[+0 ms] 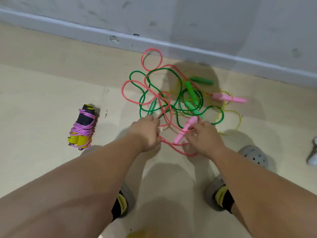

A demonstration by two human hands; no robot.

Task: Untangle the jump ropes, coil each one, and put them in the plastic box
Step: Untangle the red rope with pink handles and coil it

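A tangle of jump ropes lies on the beige floor near the wall: a pink rope (pixel 151 50), a dark green rope (pixel 178 78) and a thin yellow rope (pixel 237 117), with green handles (pixel 191 91) and a pink handle (pixel 229 97) among them. My left hand (pixel 147 131) is closed on a teal-green handle (pixel 151 107) and on pink rope at the tangle's near edge. My right hand (pixel 204 136) pinches a second pink handle (pixel 184 130) with thumb and fingers. A purple rope (pixel 82 126) is wound around its yellow and black handles, lying apart to the left.
A grey wall with a skirting board (pixel 188 48) runs behind the tangle. My feet in grey clogs (pixel 253 155) stand just behind my hands. A white object (pixel 313 153) shows at the right edge. No plastic box is in view.
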